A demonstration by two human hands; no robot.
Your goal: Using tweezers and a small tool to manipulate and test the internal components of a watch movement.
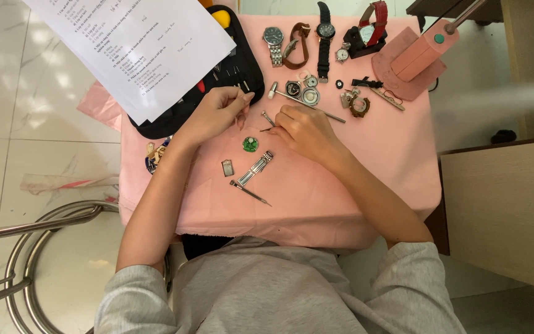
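Working over the pink cloth-covered table (366, 185), we pinch a thin dark tool (266, 129) in our right hand (304, 131); our left hand (217, 111), fingers loosely curled, seems empty; next the small round green watch part (250, 145) likely needs steadying

Bright daylight; dappled glare on floor tiles; sharp focus.

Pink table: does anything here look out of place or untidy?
Yes. White printed paper sheets lie askew over the open black tool case, hiding most of it and overhanging the pink cloth-covered table edge. Nothing looks spilled.
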